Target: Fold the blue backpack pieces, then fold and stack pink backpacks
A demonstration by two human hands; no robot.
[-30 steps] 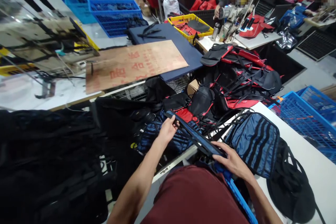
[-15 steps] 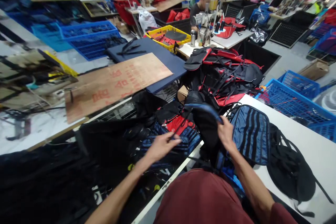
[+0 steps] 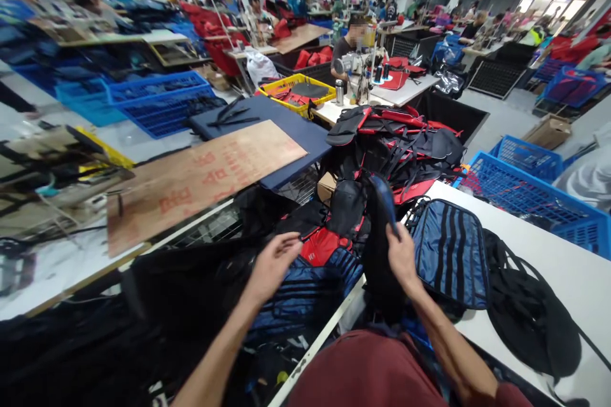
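Note:
My right hand point(image 3: 401, 257) is closed on the edge of a black-and-blue bag piece point(image 3: 379, 238), which hangs upright over the table edge. My left hand point(image 3: 277, 262) is loosely curled with its fingers a little apart, and I see nothing held in it. Below and beyond it lie blue striped bag pieces point(image 3: 305, 296), a red bag piece point(image 3: 324, 246) and a black bag point(image 3: 348, 206). Just right of my right hand, a blue panel with black straps point(image 3: 451, 254) rests on the white table point(image 3: 529, 222).
Black strapped pieces point(image 3: 532, 311) lie at the table's right. Ahead is a heap of black-and-red bags point(image 3: 396, 146). Blue crates point(image 3: 534, 194) stand to the right, a wooden board point(image 3: 205, 178) to the left. A person point(image 3: 346, 48) sits at a sewing machine point(image 3: 356, 63).
My left hand has moved left and away from the dark strap it was pinching. The bag piece in my right hand has swung to a more upright position. The view has tilted up.

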